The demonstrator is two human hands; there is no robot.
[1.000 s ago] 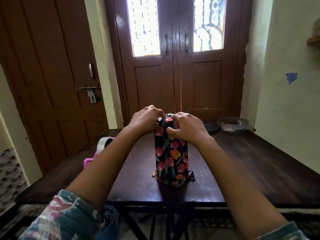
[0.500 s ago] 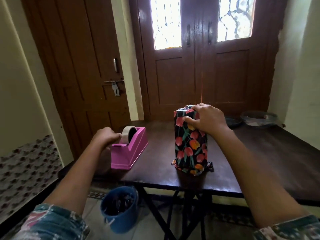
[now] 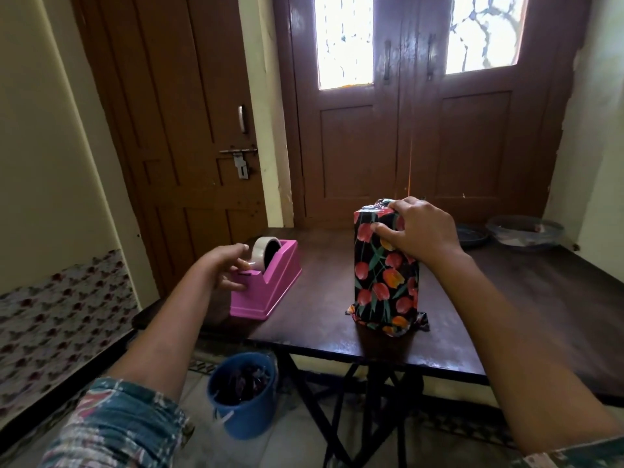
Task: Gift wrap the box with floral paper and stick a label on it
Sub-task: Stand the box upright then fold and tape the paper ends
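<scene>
The floral-wrapped box (image 3: 385, 275) is held upright on the table (image 3: 540, 298) by the right grip (image 3: 418, 231), curled over its top fold. The left grip (image 3: 224, 268) is placed at the tape dispenser (image 3: 270, 288), its hold unclear; taping and label are judged outstanding.

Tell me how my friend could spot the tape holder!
Start at the dark table before the brown doors. Near its left edge, left of the flowery box, sits the tape holder. It is the only bright pink thing there, with a tape roll on top.
</scene>
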